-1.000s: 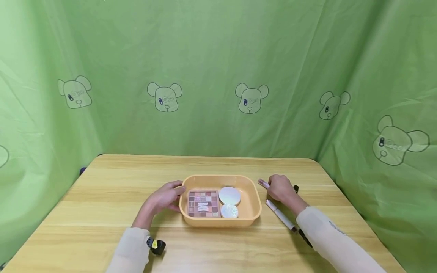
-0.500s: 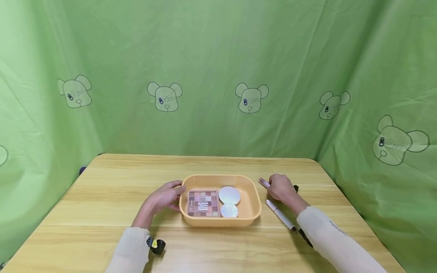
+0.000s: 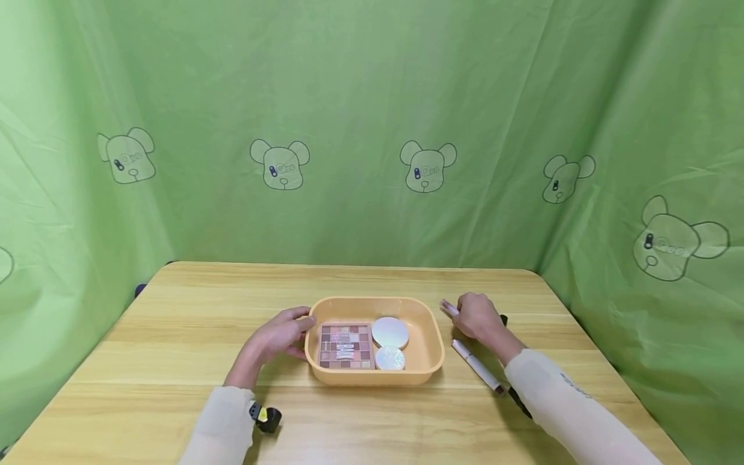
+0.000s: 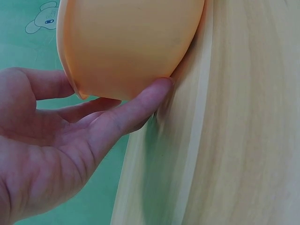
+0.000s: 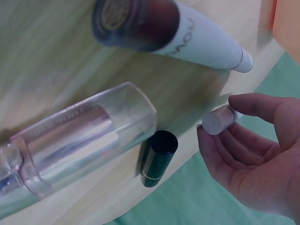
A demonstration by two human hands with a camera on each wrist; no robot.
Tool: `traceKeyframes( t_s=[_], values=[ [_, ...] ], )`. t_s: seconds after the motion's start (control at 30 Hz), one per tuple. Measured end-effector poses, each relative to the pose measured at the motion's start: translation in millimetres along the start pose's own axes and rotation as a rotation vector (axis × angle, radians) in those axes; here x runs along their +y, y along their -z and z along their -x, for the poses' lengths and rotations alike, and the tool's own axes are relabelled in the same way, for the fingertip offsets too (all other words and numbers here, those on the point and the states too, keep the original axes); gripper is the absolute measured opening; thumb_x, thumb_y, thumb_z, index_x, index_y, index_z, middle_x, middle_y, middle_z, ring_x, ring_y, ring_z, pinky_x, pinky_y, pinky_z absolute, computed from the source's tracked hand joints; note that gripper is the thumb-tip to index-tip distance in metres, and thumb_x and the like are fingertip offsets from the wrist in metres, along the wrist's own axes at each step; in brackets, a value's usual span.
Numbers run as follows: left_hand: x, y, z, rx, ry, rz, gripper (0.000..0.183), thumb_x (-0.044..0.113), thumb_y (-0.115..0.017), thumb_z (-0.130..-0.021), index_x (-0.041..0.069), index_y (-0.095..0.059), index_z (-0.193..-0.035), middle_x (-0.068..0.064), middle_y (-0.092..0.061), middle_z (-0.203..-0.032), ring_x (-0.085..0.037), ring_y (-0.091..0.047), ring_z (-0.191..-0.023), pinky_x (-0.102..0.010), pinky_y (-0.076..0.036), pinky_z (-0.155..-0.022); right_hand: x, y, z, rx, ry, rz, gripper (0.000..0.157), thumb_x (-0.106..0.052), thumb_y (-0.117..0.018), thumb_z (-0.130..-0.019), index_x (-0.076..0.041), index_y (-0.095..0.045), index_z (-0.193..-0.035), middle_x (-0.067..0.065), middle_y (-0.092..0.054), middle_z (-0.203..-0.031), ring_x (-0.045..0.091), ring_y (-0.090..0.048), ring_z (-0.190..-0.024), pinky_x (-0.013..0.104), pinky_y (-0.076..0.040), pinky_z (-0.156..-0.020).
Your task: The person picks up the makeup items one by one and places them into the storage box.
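An orange plastic tray (image 3: 374, 379) stands on the table, holding an eyeshadow palette (image 3: 345, 347) and two round white compacts, a larger one (image 3: 390, 332) and a smaller one (image 3: 390, 358). My left hand (image 3: 280, 336) grips the tray's left end; in the left wrist view its thumb lies against the outer wall and a finger hooks the rim. Right of the tray, my right hand (image 3: 478, 318) pinches a slim lip gloss tube (image 3: 449, 309). Its pale end (image 5: 217, 122) shows between thumb and fingers in the right wrist view; the rest is hidden.
A white tube with a dark end (image 3: 478, 367) lies diagonally beside my right forearm. The right wrist view also shows a clear-capped cosmetic container (image 5: 84, 140) and a small black tube (image 5: 160, 157). Green curtains (image 3: 354, 213) hang behind the wooden table (image 3: 174, 361).
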State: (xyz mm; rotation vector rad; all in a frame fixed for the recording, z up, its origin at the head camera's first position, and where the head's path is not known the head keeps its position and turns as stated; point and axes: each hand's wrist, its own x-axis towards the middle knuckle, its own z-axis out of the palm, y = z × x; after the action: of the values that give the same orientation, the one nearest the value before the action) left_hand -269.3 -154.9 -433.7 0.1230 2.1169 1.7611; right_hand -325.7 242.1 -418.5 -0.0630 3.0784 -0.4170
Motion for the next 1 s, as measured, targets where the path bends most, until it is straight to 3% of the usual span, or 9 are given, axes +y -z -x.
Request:
traceKeyframes(
  t_s=[0.63,0.83,1.0],
  values=[
    [-0.8,1.1,-1.3,-0.006,-0.006,0.007,0.058,0.019,-0.042,-0.108,-0.005,-0.023,-0.157,-0.03,-0.052,-0.142,-0.04,-0.062,-0.121,-0.046,-0.065,-0.081,-8.3,7.5,6.1,-0.005,-0.018,-0.008,0.045,-0.036,-0.049,-0.106,-0.003,-0.058,-0.075,0.014,-0.058,-0.071,0.024,-0.055,-0.061,0.029,-0.046,-0.05],
    [-0.6,0.9,-1.0,-0.004,0.0,0.01,0.059,0.019,-0.042,-0.108,-0.006,-0.023,-0.157,-0.03,-0.053,-0.141,-0.04,-0.063,-0.12,-0.046,-0.065,-0.081,-10.6,11.2,7.7,0.024,0.008,-0.02,0.048,-0.039,-0.051,-0.105,-0.005,-0.058,-0.072,0.01,-0.057,-0.066,0.022,-0.052,-0.058,0.027,-0.045,-0.049],
    [-0.7,1.0,-0.7,-0.002,0.002,0.008,0.058,0.02,-0.042,-0.108,-0.005,-0.024,-0.157,-0.03,-0.052,-0.142,-0.041,-0.062,-0.122,-0.046,-0.065,-0.081,-16.7,15.1,11.4,0.031,0.031,-0.045,0.041,-0.035,-0.056,-0.102,-0.006,-0.063,-0.074,0.008,-0.059,-0.066,0.022,-0.054,-0.059,0.026,-0.046,-0.049]
  ],
)
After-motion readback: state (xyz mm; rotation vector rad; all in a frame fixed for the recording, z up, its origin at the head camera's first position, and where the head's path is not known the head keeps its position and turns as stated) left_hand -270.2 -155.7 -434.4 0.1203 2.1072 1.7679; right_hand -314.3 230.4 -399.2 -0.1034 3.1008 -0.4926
